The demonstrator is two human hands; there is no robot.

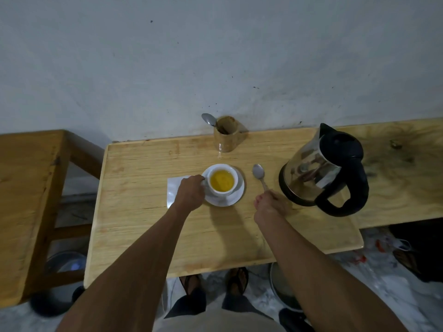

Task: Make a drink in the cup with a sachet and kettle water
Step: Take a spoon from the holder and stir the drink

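Observation:
A white cup (233,182) filled with yellow liquid stands on a white saucer (236,196) in the middle of the wooden table. My left hand (189,192) grips the cup's handle on its left side. My right hand (269,203) holds the handle of a metal spoon (259,172), whose bowl lies just right of the saucer. A steel kettle (318,168) with a black handle and lid stands to the right of my right hand. A white sachet (175,188) lies flat to the left of the saucer, partly under my left hand.
A wooden holder (227,136) with another spoon (209,119) in it stands at the table's back edge by the wall. A wooden bench (26,176) is at the left. Another wooden surface (395,164) adjoins at the right. Pots and bags lie on the floor.

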